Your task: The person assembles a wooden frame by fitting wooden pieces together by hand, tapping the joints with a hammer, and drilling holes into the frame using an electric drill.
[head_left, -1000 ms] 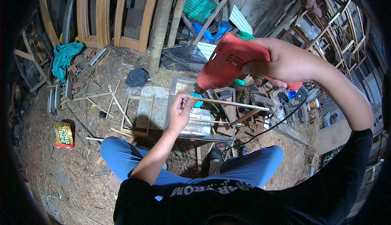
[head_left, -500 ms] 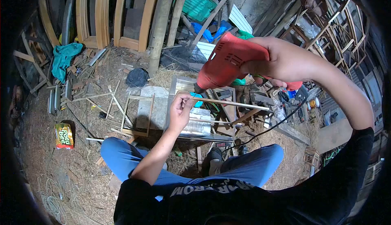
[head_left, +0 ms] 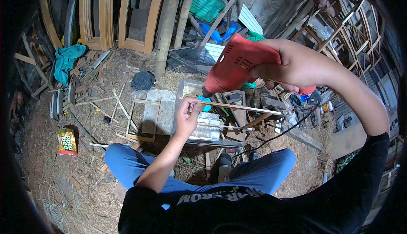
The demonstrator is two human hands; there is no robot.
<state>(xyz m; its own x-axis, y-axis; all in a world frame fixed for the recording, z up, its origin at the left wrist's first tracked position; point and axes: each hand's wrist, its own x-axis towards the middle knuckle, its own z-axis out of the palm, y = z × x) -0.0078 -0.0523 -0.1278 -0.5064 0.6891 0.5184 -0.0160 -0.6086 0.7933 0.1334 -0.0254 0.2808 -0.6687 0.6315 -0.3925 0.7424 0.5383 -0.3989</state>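
Observation:
My right hand [head_left: 282, 62] is wrapped round a red power drill [head_left: 241, 62], its nose pointing down and left. Just below that nose, my left hand [head_left: 188, 110] pinches the left end of a small wooden frame [head_left: 241, 107] made of thin strips. The drill's tip meets the frame's corner beside my left fingers; whether the bit is in the wood I cannot tell. Under the frame stands a low wooden workbench [head_left: 203, 135] between my knees. A turquoise round thing [head_left: 205, 103] shows behind the corner, partly hidden.
A black cord [head_left: 292, 128] runs across the right side of the bench. Another thin wooden frame [head_left: 157, 119] lies left of it, among scraps. A yellow snack packet [head_left: 67, 141] is on the floor at left. Curved wooden frames [head_left: 106, 18] lean at the back.
Almost nothing differs. Both hands, the drill and the wooden frame stay in nearly the same place.

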